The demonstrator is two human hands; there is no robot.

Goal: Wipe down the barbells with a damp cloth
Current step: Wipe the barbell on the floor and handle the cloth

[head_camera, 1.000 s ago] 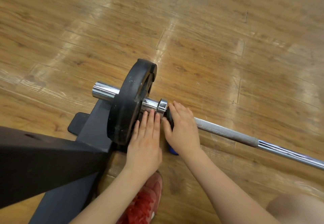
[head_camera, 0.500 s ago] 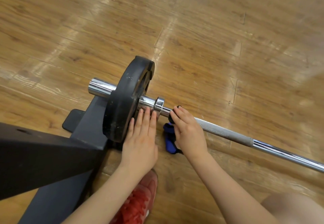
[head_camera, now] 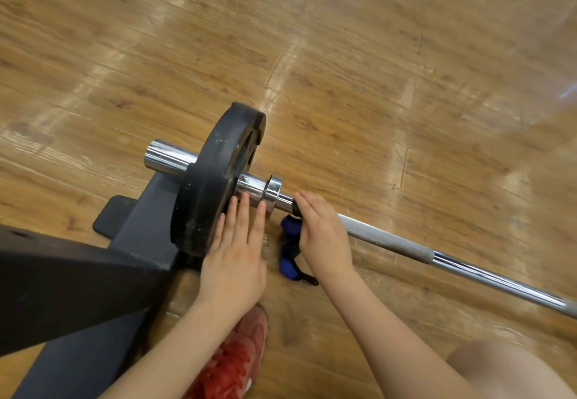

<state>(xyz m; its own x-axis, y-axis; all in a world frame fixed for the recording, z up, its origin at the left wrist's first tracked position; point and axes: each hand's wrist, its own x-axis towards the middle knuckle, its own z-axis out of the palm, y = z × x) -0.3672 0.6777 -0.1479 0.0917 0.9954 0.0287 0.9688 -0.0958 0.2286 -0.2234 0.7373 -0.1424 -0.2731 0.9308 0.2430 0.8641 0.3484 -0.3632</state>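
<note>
A chrome barbell (head_camera: 462,266) lies low across the wooden floor, running from centre left to the right edge. A black weight plate (head_camera: 212,180) sits on its sleeve, whose end (head_camera: 168,156) sticks out to the left. My left hand (head_camera: 237,255) lies flat with straight fingers against the plate's inner face and the sleeve collar (head_camera: 271,192). My right hand (head_camera: 321,236) grips a blue and black cloth (head_camera: 288,258) wrapped round the bar just right of the collar. Part of the cloth hangs below the bar.
A black metal rack base (head_camera: 78,280) fills the lower left, with a flat foot (head_camera: 112,214) on the floor beside the plate. My red shoe (head_camera: 237,358) and a bare knee (head_camera: 512,370) are at the bottom. Wooden floor (head_camera: 343,55) stretches beyond the bar.
My right hand has slid with the cloth to the right along the bar, away from the collar, so more of the cloth hangs in view. My left hand stays on the plate.
</note>
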